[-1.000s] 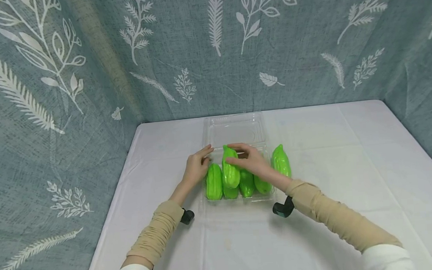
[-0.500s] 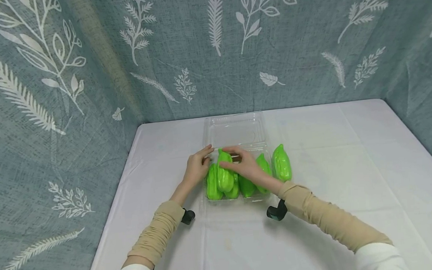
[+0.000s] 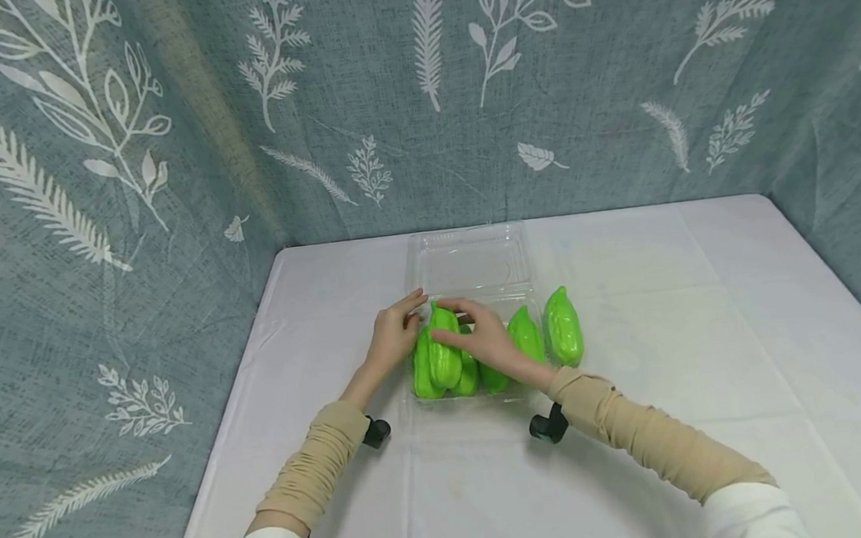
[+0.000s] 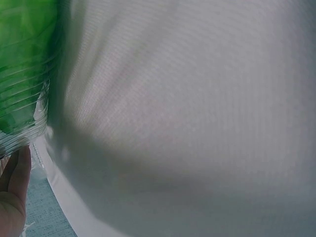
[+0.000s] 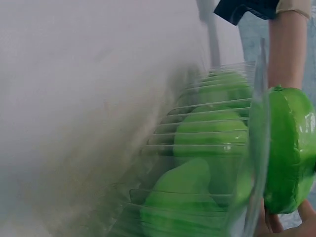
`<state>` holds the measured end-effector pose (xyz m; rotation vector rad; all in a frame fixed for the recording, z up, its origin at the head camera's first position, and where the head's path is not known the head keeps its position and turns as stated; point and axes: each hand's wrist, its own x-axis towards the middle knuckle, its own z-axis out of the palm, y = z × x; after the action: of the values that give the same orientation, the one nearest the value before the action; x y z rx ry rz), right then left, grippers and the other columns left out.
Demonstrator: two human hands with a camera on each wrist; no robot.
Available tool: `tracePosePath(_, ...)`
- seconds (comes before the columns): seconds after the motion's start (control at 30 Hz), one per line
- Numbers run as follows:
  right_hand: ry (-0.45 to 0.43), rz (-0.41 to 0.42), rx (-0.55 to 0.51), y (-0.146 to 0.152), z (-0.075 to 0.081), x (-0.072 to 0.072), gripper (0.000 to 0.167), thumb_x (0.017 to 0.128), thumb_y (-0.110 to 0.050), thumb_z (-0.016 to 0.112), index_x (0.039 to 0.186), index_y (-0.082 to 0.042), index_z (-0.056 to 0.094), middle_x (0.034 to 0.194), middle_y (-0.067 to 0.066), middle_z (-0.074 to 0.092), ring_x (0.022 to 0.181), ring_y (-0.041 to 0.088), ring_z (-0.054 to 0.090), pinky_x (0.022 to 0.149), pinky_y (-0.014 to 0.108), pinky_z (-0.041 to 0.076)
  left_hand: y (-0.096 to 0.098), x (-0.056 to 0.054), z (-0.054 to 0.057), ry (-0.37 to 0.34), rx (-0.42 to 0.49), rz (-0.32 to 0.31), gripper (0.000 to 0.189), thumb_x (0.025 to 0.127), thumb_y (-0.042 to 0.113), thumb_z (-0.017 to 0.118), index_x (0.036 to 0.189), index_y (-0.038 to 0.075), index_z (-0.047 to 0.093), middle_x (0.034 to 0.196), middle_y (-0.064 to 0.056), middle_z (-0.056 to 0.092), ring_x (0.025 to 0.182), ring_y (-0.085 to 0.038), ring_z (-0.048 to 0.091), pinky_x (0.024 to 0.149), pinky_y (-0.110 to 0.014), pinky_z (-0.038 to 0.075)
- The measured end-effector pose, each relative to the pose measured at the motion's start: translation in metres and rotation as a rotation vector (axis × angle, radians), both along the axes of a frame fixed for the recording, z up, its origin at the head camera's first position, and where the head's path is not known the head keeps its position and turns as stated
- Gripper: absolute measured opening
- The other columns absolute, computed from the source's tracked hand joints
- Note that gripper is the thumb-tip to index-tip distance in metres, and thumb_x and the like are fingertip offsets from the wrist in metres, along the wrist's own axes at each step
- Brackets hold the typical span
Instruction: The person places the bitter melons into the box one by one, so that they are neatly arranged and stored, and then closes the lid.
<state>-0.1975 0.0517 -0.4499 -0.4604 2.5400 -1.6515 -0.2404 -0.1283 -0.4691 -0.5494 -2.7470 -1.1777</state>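
Note:
My right hand (image 3: 486, 333) grips a bright green ridged star fruit (image 3: 446, 368) between thumb and fingers, its pointed tip away from me. It is held over the left part of a clear plastic clamshell box (image 3: 503, 396), overlapping the star fruits below. Several more lie in the box, among them one at the far left (image 3: 422, 374) and one at the right (image 3: 525, 335). In the right wrist view the held fruit shows beside the clear wall (image 5: 258, 128). My left hand (image 3: 390, 335) rests at the box's back left corner, straight fingers (image 4: 19, 175) touching its outer wall.
The box's open lid (image 3: 471, 262) lies flat behind it. Another star fruit (image 3: 563, 326) lies on the white-covered table (image 3: 654, 353), just right of the box. A blue-grey leaf-patterned curtain (image 3: 423, 169) hangs behind the table.
My right hand has carried the star fruit left and slightly toward me, over the leftmost fruits. The fruit at the box's right side has come into fuller view. My left hand has stayed put.

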Motion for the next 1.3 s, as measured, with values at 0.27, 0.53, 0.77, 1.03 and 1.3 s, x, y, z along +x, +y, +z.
tracePosePath(0.27, 0.087, -0.004, 0.055, -0.0032, 0.0001, 0.0034, 0.055, 0.087, -0.027, 0.068, 0.135, -0.007, 0.051, 0.138, 0.012, 0.054, 0.111, 0.034, 0.06, 0.091, 0.041, 0.051, 0.0009, -0.0015, -0.0012, -0.001, -0.012, -0.005, 0.037, 0.089, -0.008, 0.05, 0.125, -0.003, 0.059, 0.137, -0.018, 0.053, 0.048, -0.006, 0.039, 0.052, -0.017, 0.036)
tracePosePath(0.53, 0.114, 0.004, 0.073, -0.0039, -0.003, 0.0043, 0.054, 0.087, -0.025, 0.068, 0.134, -0.003, 0.052, 0.135, 0.016, 0.055, 0.108, 0.033, 0.063, 0.088, 0.037, 0.053, 0.001, -0.0015, -0.001, -0.015, -0.015, 0.005, 0.037, 0.09, -0.008, 0.049, 0.125, -0.002, 0.059, 0.138, -0.016, 0.052, 0.057, -0.011, 0.05, 0.059, -0.017, 0.042)
tracePosePath(0.77, 0.116, -0.009, 0.037, -0.003, -0.0046, 0.0052, 0.053, 0.086, -0.023, 0.069, 0.132, -0.003, 0.054, 0.131, 0.017, 0.057, 0.109, 0.031, 0.062, 0.087, 0.034, 0.053, 0.0005, -0.0008, -0.0012, -0.016, -0.012, 0.007, 0.037, 0.09, -0.008, 0.049, 0.125, -0.002, 0.059, 0.138, -0.016, 0.052, 0.075, -0.022, 0.066, 0.062, -0.018, 0.045)
tracePosePath(1.03, 0.11, -0.004, 0.012, -0.0016, -0.0062, 0.0053, 0.052, 0.086, -0.022, 0.069, 0.131, -0.003, 0.054, 0.131, 0.017, 0.056, 0.112, 0.032, 0.06, 0.09, 0.034, 0.052, 0.0008, -0.0009, -0.0006, -0.03, 0.0, 0.011, 0.037, 0.09, -0.008, 0.049, 0.125, -0.001, 0.059, 0.139, -0.015, 0.052, 0.085, -0.023, 0.068, 0.066, -0.02, 0.048)
tracePosePath(1.3, 0.095, 0.002, 0.006, -0.0013, -0.0051, 0.0065, 0.051, 0.086, -0.023, 0.069, 0.131, -0.003, 0.055, 0.132, 0.018, 0.056, 0.114, 0.033, 0.059, 0.091, 0.035, 0.052, 0.0002, -0.0011, -0.0015, -0.026, -0.012, 0.013, 0.038, 0.09, -0.009, 0.05, 0.125, -0.001, 0.059, 0.138, -0.015, 0.052, 0.069, -0.019, 0.062, 0.058, -0.016, 0.041)
